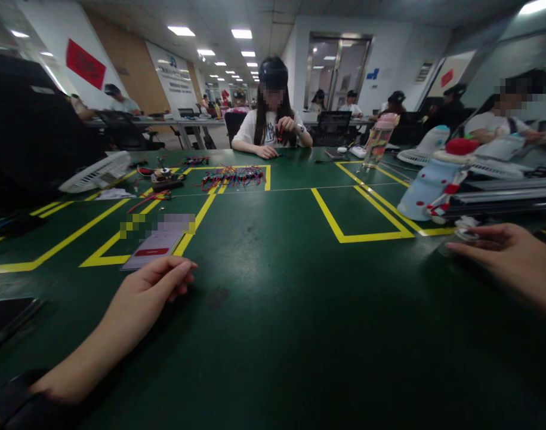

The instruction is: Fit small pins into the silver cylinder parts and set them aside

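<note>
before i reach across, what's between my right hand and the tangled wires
In the head view, yellow tape on the green tabletop lies between the right hand and the tangled wires.

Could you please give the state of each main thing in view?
Left hand: loosely closed, nothing visibly held
Right hand: fingers around small clear item, firmness unclear
Blue bottle: upright, red top on
Pink-lidded bottle: upright, lid on
Wire bundle: tangled
Dark device: lying flat, screen unlit
</note>
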Tool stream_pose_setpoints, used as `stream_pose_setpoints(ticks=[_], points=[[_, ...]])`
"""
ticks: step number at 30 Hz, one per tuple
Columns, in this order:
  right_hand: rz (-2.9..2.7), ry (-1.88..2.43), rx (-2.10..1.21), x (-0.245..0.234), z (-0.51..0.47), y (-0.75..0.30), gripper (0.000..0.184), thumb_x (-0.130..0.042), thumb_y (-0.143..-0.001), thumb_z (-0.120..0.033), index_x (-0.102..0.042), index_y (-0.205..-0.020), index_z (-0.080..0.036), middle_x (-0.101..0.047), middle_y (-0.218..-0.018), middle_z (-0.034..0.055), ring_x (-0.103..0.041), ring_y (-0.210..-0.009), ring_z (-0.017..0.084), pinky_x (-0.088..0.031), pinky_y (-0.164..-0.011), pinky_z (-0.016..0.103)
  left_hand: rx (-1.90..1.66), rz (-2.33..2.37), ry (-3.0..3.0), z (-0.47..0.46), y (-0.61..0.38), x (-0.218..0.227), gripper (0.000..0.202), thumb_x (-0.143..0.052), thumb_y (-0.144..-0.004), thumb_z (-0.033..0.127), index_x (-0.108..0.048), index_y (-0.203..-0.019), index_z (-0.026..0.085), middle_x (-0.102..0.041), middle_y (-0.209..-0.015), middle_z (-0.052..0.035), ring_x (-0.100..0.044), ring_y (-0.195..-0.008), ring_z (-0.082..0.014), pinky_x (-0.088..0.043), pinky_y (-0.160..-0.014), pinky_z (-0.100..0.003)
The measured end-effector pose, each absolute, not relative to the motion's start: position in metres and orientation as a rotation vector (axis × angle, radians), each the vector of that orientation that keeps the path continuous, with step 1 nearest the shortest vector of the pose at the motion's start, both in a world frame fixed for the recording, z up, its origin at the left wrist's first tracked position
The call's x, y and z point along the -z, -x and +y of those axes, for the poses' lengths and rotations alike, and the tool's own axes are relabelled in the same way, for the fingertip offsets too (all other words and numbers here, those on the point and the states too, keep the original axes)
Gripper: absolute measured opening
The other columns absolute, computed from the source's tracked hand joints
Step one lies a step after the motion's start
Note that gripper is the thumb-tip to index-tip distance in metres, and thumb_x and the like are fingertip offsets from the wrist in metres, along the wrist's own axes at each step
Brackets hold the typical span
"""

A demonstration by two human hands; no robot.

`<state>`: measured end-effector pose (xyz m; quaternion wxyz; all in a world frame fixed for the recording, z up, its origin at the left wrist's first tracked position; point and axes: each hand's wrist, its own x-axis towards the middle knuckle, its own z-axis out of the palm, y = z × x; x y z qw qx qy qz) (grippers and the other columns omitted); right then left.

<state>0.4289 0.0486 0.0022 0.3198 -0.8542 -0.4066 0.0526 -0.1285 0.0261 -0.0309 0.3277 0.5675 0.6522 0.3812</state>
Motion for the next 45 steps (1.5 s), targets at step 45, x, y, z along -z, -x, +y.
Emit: stream_pose_setpoints(ticks=[45], points=[[-1.948,0.922,-1.093,0.032,0.013,-0.215,0.047,-0.064,-0.078,-0.021,-0.039,-0.117,-0.024,-0.056,-0.111,0.0032,-0.059,-0.1,0.011,-0.051,-0.088,0.029,-0.76,1.05,-2.073,0.025,-0.018,-0.014,0.017,-0.06,-0.086,0.034,-0.075,-0.092,0.028,-0.069,-0.097,-0.0032,-0.062,-0.087,-0.0195,-0.048,-0.071,-0.031]])
